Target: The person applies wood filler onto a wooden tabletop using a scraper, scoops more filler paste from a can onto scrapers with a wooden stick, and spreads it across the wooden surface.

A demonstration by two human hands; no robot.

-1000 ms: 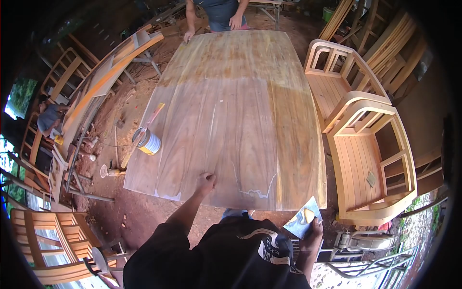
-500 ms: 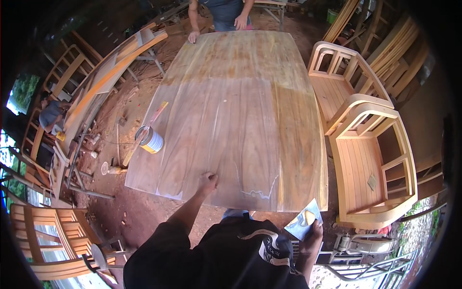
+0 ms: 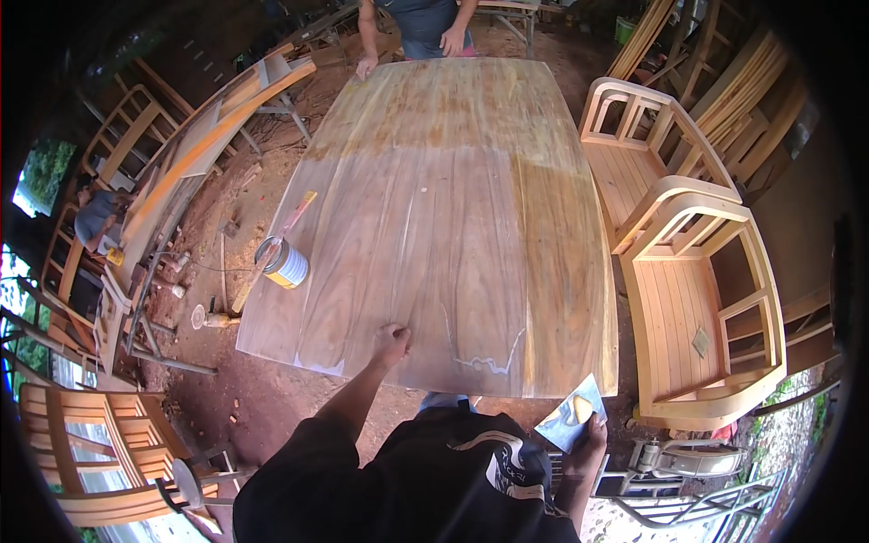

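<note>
My left hand (image 3: 393, 345) rests low on the large wooden tabletop (image 3: 407, 235), its fingers curled closed against the surface. Whatever those fingers may hold is hidden. Off the near right corner, my right hand (image 3: 593, 441) grips a bluish flat sheet (image 3: 563, 427) with a dab of yellowish paste (image 3: 580, 409) on it. An open tin can (image 3: 288, 267) stands near the tabletop's left edge, and a paintbrush (image 3: 297, 214) lies across its top. A pale wavy smear (image 3: 484, 366) marks the wood right of my left hand.
Across the tabletop a person (image 3: 421, 27) rests a hand on its far edge. Wooden bench frames (image 3: 715, 398) stand at right. Long boards on a trestle (image 3: 204, 136) run along the left, where another person (image 3: 95, 213) works. A power tool (image 3: 217, 319) lies on the dirt floor.
Both my hands stay where they were. The hand of the person at the far edge has shifted very slightly.
</note>
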